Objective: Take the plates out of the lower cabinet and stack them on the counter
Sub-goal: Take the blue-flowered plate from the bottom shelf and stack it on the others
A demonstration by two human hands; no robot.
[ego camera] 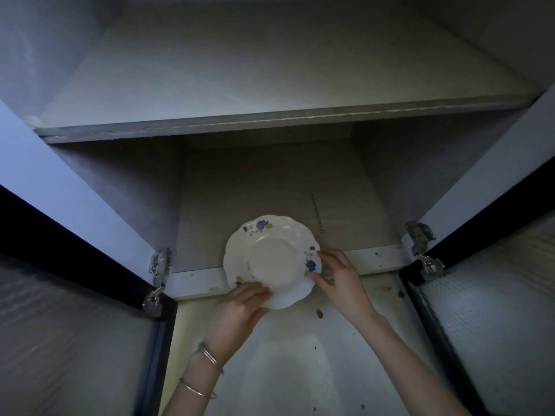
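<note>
A white plate (271,259) with a scalloped rim and blue flowers is held over the front edge of the lower cabinet's bottom shelf (270,187). My left hand (240,310) grips its near-left rim, thumb on top. My right hand (339,277) pinches its right rim by the blue flower. Both hands hold the same plate. No other plate shows on the bottom shelf.
The cabinet's upper shelf (270,124) runs across above the plate. Both doors stand wide open, the left door (75,325) and the right door (486,310), with metal hinges (159,265) at the frame. The speckled floor (285,370) lies below my arms.
</note>
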